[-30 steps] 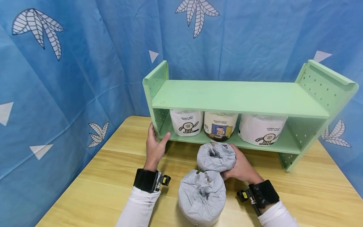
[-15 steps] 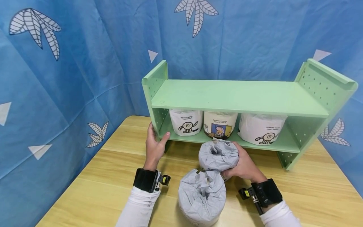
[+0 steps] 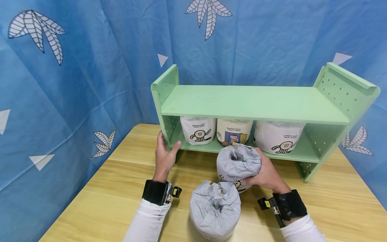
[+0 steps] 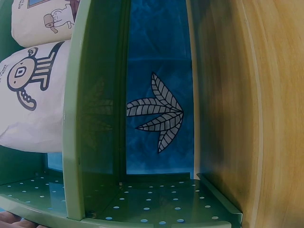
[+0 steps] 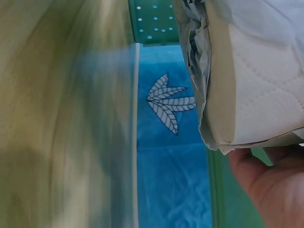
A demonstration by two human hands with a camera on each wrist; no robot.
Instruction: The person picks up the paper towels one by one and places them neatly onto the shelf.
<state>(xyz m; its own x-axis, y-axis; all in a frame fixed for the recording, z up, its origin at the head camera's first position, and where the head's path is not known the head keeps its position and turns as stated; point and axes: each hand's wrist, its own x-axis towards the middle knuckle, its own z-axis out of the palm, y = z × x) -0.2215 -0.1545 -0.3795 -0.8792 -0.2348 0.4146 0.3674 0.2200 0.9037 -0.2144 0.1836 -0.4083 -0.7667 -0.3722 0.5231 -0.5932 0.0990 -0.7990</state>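
My right hand [image 3: 266, 174] grips a paper-wrapped toilet roll [image 3: 239, 164] and holds it lifted just in front of the green shelf's [image 3: 254, 104] lower tier. In the right wrist view the same roll [image 5: 256, 80] fills the upper right, with my fingers [image 5: 270, 185] beneath it. My left hand [image 3: 165, 153] grips the shelf's left side panel, thumb on the front edge of the lower tier. A second wrapped roll [image 3: 215, 210] stands on the wooden table [image 3: 121, 191] between my forearms.
Three wrapped rolls [image 3: 198, 129] [image 3: 234, 131] [image 3: 278, 137] stand side by side on the lower tier; the left wrist view shows two of them [image 4: 33, 90] behind the panel. The top tier is bare. Blue leaf-print cloth [image 3: 75, 67] hangs behind and to the left.
My right hand has lifted the roll and carried it right and toward the shelf, off the nearer roll. The left hand has stayed on the shelf.
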